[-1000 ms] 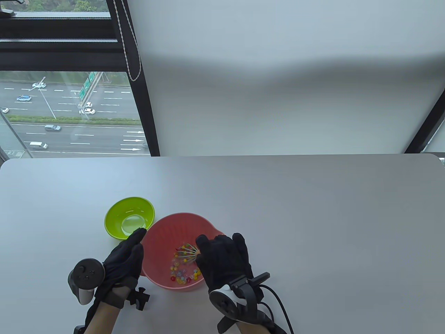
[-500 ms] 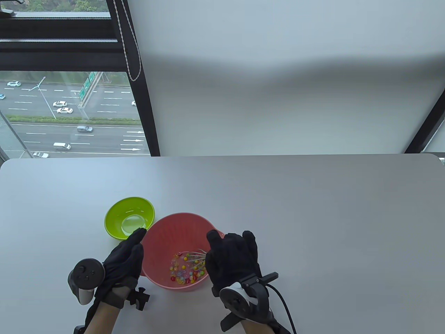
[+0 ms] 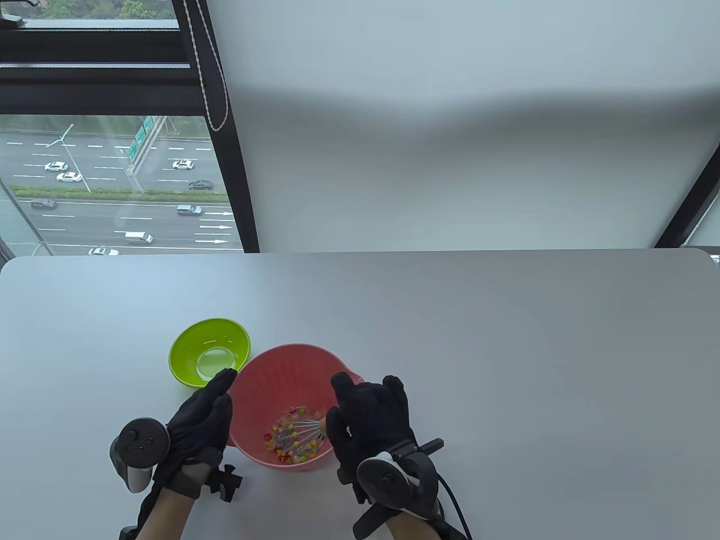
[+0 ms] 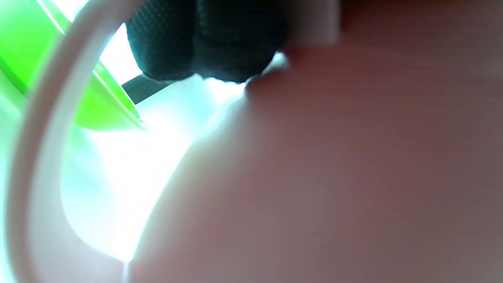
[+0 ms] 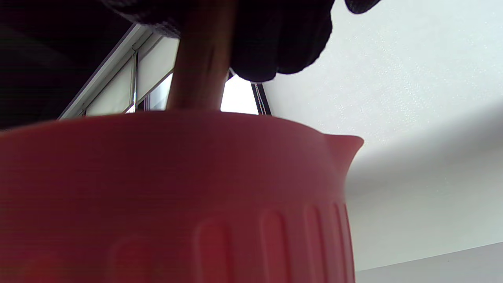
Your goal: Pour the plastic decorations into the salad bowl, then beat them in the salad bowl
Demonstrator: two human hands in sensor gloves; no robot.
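Ribbed pink plastic salad bowl (image 5: 177, 196) fills the lower left, pour spout at its right rim. Right hand (image 5: 251, 35) in black glove grips a wooden handle (image 5: 200, 67) dipping behind the rim. Grey surface (image 5: 432, 267) bottom right.

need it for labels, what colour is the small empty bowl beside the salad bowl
Lime green bowl, clearest in the table view.
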